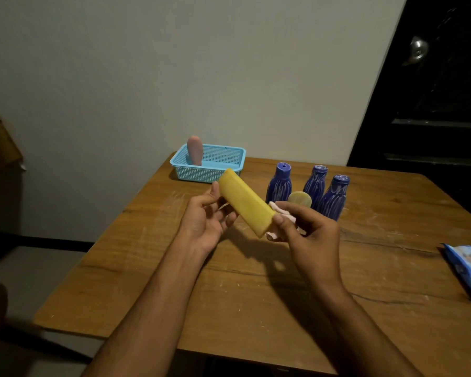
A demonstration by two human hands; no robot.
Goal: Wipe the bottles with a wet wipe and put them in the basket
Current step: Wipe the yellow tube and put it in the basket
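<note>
I hold the yellow bottle [244, 201] tilted above the bench [256, 281], left hand [210, 216] loosely cradling its upper end, right hand [305, 227] pinching the wipe [279, 210] against its lower end, basket [210, 165] waiting beyond.

You're in a plain home room: scratched wooden table [256, 281] against a bare painted wall [174, 77], dark door with knob [418, 50] at two o'clock.

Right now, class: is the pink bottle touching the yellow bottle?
Apart. The head view shows the pink bottle standing in the basket, the yellow bottle held above the table.
</note>
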